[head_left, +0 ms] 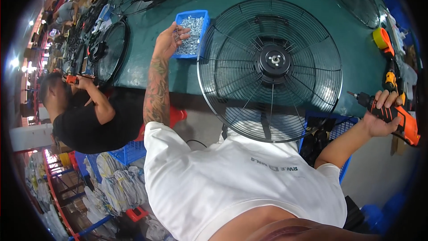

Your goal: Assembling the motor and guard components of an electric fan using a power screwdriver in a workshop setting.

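Observation:
My left hand [169, 40] is at the left edge of a blue plastic box [206, 19] filled with small silver screws [192, 33]. Its fingers are bent but apart above the screws; I cannot make out any screw between them. Over at the right, my right hand [382, 115] grips an orange and black cordless drill [403, 122], whose bit points left toward a fan. The large round black fan guard [307, 73] lies between my hands, with a dark round motor hub [275, 61] at its middle. Its near rim reaches past the table edge toward my chest.
The green table [149, 35] carries another fan guard [117, 49] at left and more guards at the far side. A roll of orange tape [381, 39] and a yellow-black power tool [391, 78] lie at right. A co-worker [84, 116] in black sits at left, holding an orange tool.

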A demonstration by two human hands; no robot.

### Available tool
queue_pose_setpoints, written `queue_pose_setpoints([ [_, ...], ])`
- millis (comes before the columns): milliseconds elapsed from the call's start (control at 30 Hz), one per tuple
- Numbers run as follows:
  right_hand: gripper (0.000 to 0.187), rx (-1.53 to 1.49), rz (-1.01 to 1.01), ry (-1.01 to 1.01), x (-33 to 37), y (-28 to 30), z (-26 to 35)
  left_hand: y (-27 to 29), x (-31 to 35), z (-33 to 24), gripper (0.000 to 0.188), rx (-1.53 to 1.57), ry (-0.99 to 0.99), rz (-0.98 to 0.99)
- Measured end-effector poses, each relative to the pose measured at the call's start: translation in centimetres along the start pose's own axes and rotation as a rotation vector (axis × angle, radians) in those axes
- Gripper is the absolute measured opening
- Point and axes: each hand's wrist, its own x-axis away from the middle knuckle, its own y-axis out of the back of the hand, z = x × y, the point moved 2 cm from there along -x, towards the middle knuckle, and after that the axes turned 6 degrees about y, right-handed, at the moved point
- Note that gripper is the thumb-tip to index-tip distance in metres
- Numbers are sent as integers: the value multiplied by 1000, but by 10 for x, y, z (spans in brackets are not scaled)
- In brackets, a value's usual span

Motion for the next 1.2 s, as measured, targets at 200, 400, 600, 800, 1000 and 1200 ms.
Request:
queue_pose_setpoints([
  [200, 56, 64, 159, 20, -4, -29, 2, -3, 0, -3, 36, 8, 74, -13],
  [400, 65, 107, 240, 10, -1, -50, -5, -11, 0, -10, 38, -168, 18, 20],
  [600, 93, 65, 235, -30, -5, -53, -6, -28, 11, -15, 35, -56, 92, 136],
  [800, 88, 138, -12, -50, -19, -74, -2, -97, 53, -31, 29, -318, -145, 306],
  [1000, 79, -177, 279, -135, -33, -126, -20, -187, 106, -15, 31, -328, -4, 550],
  [1200, 78, -178, 358, -133, -29, -155, -31, -238, 121, 6, 31, -210, 216, 665],
])
